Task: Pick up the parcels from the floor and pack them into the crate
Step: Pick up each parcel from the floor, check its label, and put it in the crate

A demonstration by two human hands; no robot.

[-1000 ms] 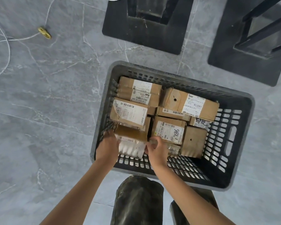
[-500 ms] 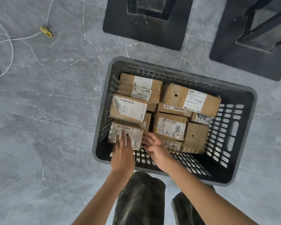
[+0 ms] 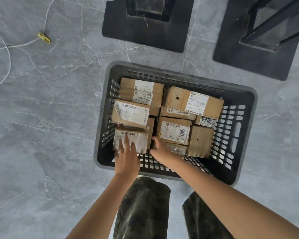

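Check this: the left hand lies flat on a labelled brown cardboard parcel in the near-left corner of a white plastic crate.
Wrong colour: the head view shows a dark grey plastic crate, not white. The left hand does lie flat on the labelled brown cardboard parcel in its near-left corner.

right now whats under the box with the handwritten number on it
Another parcel sticks out from under the numbered box at its near edge, by the right hand. The rest of it, and anything lower, is covered.

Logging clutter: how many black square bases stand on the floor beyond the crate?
2. Left base just beyond the crate; right base at top right, cut by the frame. Others may lie outside view.
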